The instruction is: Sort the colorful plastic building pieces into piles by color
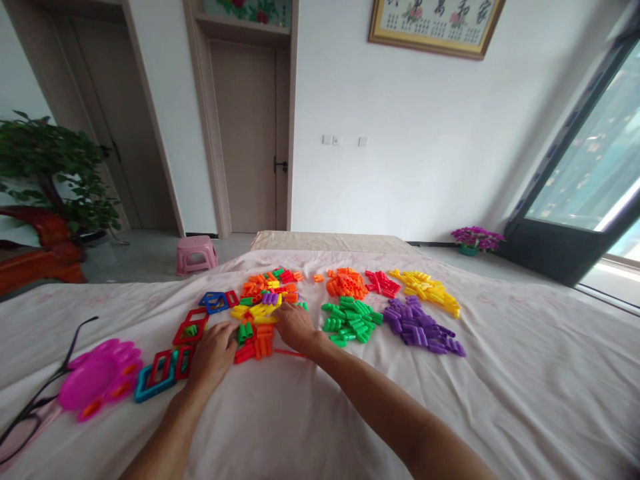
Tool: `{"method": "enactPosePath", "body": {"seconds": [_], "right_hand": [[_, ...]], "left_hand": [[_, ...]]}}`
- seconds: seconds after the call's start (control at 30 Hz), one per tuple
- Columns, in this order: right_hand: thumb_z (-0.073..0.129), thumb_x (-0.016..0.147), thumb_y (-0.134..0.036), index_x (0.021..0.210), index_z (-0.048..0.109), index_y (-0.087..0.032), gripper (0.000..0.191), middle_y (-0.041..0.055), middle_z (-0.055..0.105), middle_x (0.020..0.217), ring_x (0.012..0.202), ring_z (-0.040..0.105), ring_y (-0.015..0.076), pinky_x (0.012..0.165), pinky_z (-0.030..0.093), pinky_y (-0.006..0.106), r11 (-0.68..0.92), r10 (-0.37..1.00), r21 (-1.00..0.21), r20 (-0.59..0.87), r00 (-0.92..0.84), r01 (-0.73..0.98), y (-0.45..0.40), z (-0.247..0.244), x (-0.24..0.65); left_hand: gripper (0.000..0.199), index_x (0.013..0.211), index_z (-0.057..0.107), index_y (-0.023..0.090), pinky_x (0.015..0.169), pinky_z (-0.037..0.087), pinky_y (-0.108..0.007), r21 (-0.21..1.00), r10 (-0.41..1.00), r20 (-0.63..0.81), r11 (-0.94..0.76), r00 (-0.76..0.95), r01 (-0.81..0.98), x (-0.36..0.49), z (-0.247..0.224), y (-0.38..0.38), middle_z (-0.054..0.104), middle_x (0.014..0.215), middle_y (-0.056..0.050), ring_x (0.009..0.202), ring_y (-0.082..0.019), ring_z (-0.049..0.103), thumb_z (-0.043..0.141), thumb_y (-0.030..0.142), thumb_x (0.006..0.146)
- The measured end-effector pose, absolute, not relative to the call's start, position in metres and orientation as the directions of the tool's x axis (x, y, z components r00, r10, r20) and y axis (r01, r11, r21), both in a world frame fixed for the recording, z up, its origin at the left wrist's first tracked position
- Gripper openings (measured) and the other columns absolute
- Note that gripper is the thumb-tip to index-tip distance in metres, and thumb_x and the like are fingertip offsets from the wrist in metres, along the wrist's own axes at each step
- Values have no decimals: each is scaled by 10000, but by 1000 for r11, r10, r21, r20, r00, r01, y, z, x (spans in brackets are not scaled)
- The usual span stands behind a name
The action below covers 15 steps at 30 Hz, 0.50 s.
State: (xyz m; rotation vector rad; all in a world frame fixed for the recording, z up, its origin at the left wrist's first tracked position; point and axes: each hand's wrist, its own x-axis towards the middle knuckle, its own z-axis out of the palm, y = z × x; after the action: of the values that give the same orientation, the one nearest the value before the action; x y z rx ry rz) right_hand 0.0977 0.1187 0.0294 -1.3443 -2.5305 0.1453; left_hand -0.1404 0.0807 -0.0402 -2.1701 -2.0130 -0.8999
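Note:
A mixed pile of short plastic tube building pieces (pixel 257 310), in orange, yellow, green, red and purple, lies on the cloth between my hands. My left hand (pixel 215 347) rests at its left edge, fingers loosely bent and apart beside a green piece (pixel 245 332). On the other side, my right hand (pixel 296 325) reaches into the pile with fingers pressed together near yellow pieces (pixel 257 311); what they pinch, if anything, is hidden. Sorted heaps lie to the right: orange (pixel 346 283), green (pixel 353 320), red (pixel 383 283), purple (pixel 420 327) and yellow (pixel 429 290).
Left of my hands lie red frames (pixel 191 328), a blue frame (pixel 216 303), a teal frame (pixel 156 385), a magenta paw-shaped tray (pixel 97 379) and eyeglasses (pixel 27 420). A thin red strip (pixel 290 353) lies under my right wrist. Beyond the cloth-covered table (pixel 525 373) stands a pink stool (pixel 197 255).

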Motion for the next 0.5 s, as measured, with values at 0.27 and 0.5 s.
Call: {"method": "enactPosePath", "body": {"seconds": [0.27, 0.5], "right_hand": [[613, 882, -225, 807, 634, -177, 92, -4, 638, 779, 704, 554, 124, 624, 345, 219, 472, 880, -530, 333, -339, 705, 114, 45, 165], [594, 831, -301, 674, 492, -190, 217, -68, 436, 590, 543, 393, 81, 509, 241, 211, 351, 931, -667, 321, -172, 657, 107, 49, 248]], "left_hand": [[432, 1180, 729, 155, 1109, 448, -409, 331, 902, 432, -164, 5, 929, -142, -43, 81, 715, 1249, -133, 1218, -267, 626, 451, 203, 852], [460, 1188, 716, 126, 1117, 436, -427, 323, 911, 411, -160, 14, 933, -146, -48, 85, 703, 1268, -153, 1237, -285, 611, 430, 248, 849]]}}
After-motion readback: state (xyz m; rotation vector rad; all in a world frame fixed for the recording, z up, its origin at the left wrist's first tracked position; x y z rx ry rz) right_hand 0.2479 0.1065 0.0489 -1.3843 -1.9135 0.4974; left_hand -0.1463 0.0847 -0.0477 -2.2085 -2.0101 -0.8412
